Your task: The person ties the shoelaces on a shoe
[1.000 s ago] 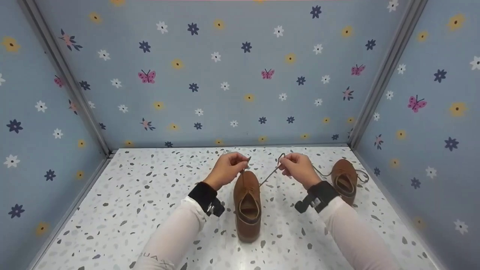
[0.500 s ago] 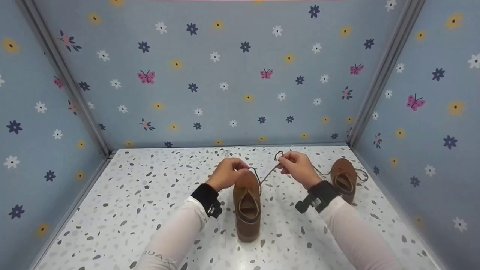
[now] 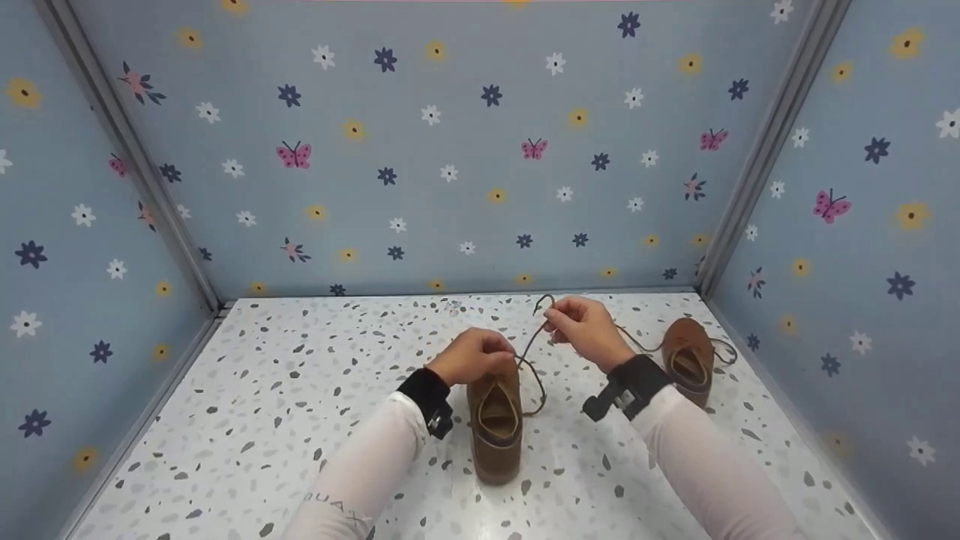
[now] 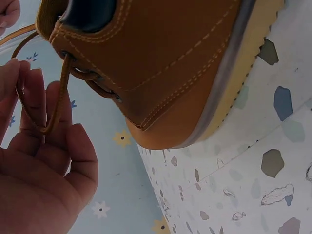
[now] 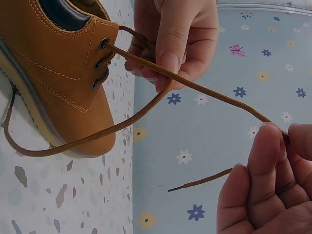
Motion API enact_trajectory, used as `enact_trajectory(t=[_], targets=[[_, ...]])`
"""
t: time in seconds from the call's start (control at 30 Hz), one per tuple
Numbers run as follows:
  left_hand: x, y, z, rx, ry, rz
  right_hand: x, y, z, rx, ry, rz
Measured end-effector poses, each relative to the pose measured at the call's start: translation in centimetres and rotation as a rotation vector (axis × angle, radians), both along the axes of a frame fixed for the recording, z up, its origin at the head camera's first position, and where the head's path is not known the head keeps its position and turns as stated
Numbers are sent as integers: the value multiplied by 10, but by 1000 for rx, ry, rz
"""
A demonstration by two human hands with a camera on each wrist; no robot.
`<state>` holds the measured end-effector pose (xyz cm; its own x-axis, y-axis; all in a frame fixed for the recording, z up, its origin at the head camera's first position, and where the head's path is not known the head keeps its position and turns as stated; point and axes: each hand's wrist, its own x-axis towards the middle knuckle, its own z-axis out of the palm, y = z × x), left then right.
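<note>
A brown leather ankle shoe (image 3: pixel 496 461) stands upright on the floor, toe pointing away. Over its front, my left hand (image 3: pixel 474 355) pinches one shoelace between thumb and fingers. From that pinch a length of lace (image 5: pixel 92 140) loops down along the shoe's right side, its tip near the sole. To the right and slightly higher, my right hand (image 3: pixel 589 328) pinches the other shoelace (image 5: pixel 214 94), stretched from an eyelet. Its free end curls out past the fingertips. In the left wrist view, lace bends across the left hand's fingers (image 4: pixel 58 109). The shoe's tongue is partly hidden.
A second brown shoe (image 3: pixel 688 360) stands at the right, its laces loose on the floor. Blue flowered panels (image 3: pixel 450 150) enclose the back and both sides. The white speckled floor (image 3: pixel 262 420) extends around the shoes.
My left hand has moved right and down, carrying its lace across to the shoe's right side, where the end now hangs. My right hand has shifted slightly left, still pinching its lace.
</note>
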<state>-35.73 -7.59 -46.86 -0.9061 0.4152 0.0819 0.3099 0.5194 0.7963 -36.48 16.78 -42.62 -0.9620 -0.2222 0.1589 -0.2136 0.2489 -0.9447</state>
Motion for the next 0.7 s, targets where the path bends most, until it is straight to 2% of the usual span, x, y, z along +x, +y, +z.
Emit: enact_trajectory(t=[0.27, 0.5, 0.7], targets=[[-1, -5, -4, 1, 10, -33, -6, -14, 10, 59, 13, 2], [0, -12, -2, 4, -30, -84, -8, -28, 17, 118, 67, 35], [1, -13, -6, 15, -64, -126, -10, -39, 21, 143, 101, 58]])
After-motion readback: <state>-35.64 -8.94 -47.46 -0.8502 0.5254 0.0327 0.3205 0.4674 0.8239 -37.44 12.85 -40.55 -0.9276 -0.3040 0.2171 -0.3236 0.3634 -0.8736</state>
